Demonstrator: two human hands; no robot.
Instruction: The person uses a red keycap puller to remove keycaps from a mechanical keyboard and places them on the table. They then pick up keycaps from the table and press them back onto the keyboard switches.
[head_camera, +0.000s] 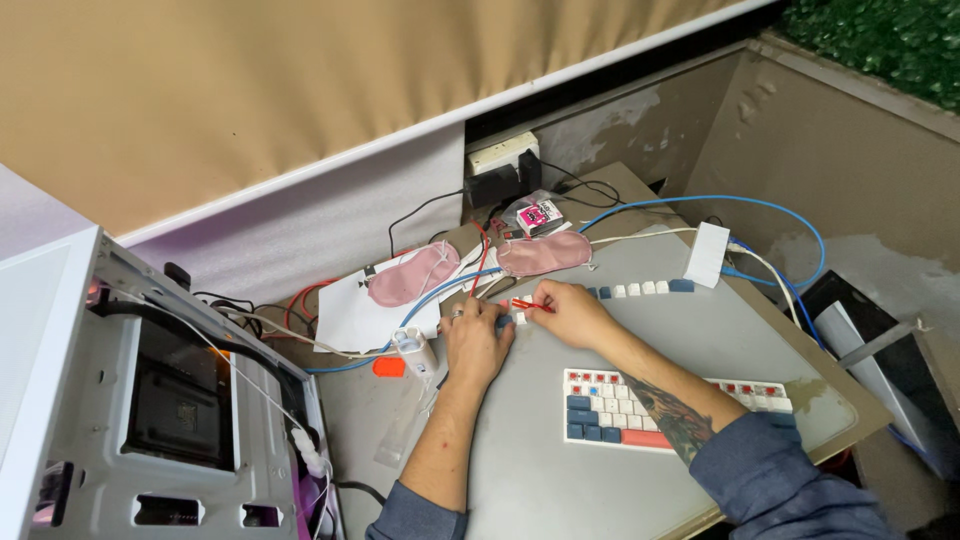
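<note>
Here, a small red tool (527, 304) was pinched in the right hand (570, 312), and a blue keycap (505, 322) was gripped by the left hand (475, 340), at eleven o'clock from the keyboard (670, 408). The keycap could be dropped among the cables (440, 300) if squeezed loosely.
</note>
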